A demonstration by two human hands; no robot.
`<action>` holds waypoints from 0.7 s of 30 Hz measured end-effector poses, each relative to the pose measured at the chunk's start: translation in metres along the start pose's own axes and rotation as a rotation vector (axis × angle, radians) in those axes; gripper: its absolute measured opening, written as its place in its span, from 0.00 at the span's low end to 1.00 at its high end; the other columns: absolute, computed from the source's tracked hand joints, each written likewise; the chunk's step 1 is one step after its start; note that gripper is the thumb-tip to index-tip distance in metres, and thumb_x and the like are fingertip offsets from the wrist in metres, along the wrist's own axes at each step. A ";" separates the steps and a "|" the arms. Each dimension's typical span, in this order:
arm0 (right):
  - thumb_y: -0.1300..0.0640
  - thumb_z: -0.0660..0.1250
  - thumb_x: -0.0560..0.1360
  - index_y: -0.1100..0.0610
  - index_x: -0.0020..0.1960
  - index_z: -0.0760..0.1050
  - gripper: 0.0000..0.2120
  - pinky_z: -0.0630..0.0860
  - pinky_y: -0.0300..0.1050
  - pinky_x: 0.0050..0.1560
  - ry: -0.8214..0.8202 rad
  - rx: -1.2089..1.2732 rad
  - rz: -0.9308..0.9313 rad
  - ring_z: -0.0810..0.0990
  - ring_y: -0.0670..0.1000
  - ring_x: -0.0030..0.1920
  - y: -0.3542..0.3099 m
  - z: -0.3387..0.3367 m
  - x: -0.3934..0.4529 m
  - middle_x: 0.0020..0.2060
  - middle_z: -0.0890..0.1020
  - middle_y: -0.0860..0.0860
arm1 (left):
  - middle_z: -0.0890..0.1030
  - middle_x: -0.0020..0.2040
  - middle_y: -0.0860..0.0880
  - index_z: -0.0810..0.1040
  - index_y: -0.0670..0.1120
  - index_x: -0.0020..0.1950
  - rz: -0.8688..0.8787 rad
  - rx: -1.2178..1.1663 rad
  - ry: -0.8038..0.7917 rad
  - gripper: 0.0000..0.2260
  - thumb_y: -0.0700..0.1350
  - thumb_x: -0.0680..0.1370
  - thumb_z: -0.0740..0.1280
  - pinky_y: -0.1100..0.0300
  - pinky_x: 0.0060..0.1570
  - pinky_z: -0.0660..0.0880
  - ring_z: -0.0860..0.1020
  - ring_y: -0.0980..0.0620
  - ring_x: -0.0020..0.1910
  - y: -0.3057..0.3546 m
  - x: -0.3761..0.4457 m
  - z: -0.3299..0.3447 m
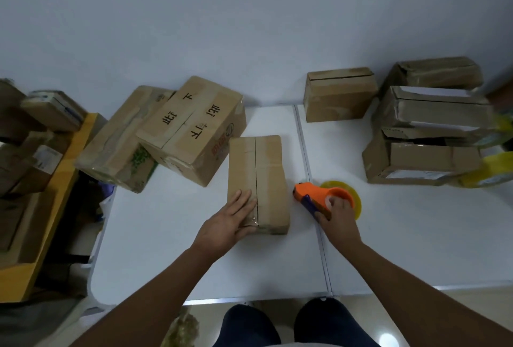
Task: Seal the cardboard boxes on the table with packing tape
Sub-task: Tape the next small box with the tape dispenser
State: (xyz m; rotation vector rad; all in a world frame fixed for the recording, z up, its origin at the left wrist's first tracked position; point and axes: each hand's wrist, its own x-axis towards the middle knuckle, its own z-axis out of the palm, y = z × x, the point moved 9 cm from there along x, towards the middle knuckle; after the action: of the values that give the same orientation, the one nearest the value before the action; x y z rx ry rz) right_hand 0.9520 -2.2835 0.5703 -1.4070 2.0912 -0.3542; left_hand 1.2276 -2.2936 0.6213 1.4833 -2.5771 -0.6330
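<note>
Scene: a person stands at a white table [402,249], seen from a head camera looking down at both bare forearms.
Box in hand: a small cardboard box [258,182] lies flat in the middle of the table, long side pointing away from the person, with a dark centre seam running its length. Glossy tape seems to cover the seam already, though the sheen is faint.
Left hand: the left hand [230,221] rests flat on the near left part of the box top, fingers straight, pressing down and not curled round anything.
Right hand: the right hand [337,217] has a closed grip on the orange tape dispenser [319,196], which sits on the table just right of the box with its yellow tape roll [354,199] behind the fingers.
Other boxes: two taped boxes [191,130] lean together at the far left; unsealed boxes [422,138] with loose flaps wait at the far right.
Doing this step well: likely smoothing the tape end. Press from the seam outward and wrap the loose end over the near edge so no bubbles or lifted corners remain.
Watch for: the box sliding under the palm.
</note>
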 end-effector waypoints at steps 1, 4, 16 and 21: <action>0.53 0.71 0.75 0.62 0.65 0.68 0.24 0.74 0.48 0.53 -0.043 -0.022 -0.003 0.75 0.57 0.56 0.001 0.005 0.003 0.57 0.74 0.58 | 0.53 0.80 0.57 0.59 0.51 0.80 0.004 0.016 -0.004 0.30 0.59 0.80 0.59 0.58 0.72 0.64 0.50 0.55 0.80 0.000 -0.001 0.002; 0.50 0.70 0.75 0.59 0.59 0.68 0.20 0.78 0.55 0.48 -0.134 -0.149 -0.020 0.79 0.57 0.49 0.004 0.018 0.013 0.50 0.77 0.56 | 0.48 0.81 0.56 0.54 0.51 0.81 -0.003 0.060 -0.046 0.31 0.60 0.80 0.50 0.60 0.73 0.61 0.45 0.55 0.80 0.003 -0.003 0.008; 0.58 0.58 0.81 0.61 0.61 0.71 0.11 0.71 0.47 0.44 -0.049 0.049 -0.112 0.75 0.53 0.44 -0.050 -0.047 0.008 0.50 0.80 0.56 | 0.64 0.78 0.51 0.68 0.48 0.77 0.018 0.055 0.027 0.31 0.63 0.78 0.53 0.49 0.70 0.69 0.60 0.48 0.78 0.003 0.010 0.002; 0.50 0.57 0.82 0.56 0.58 0.74 0.13 0.70 0.41 0.38 -0.065 0.235 -0.091 0.77 0.50 0.43 -0.080 -0.098 -0.006 0.49 0.81 0.54 | 0.72 0.73 0.53 0.74 0.50 0.72 -0.158 -0.219 0.089 0.28 0.66 0.80 0.55 0.51 0.70 0.68 0.69 0.51 0.71 0.009 0.033 -0.026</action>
State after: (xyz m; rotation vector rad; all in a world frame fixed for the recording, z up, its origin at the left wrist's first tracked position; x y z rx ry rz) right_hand 0.9545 -2.3201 0.6915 -1.3565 1.8693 -0.5640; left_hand 1.2106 -2.3260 0.6450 1.6113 -2.2581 -0.8180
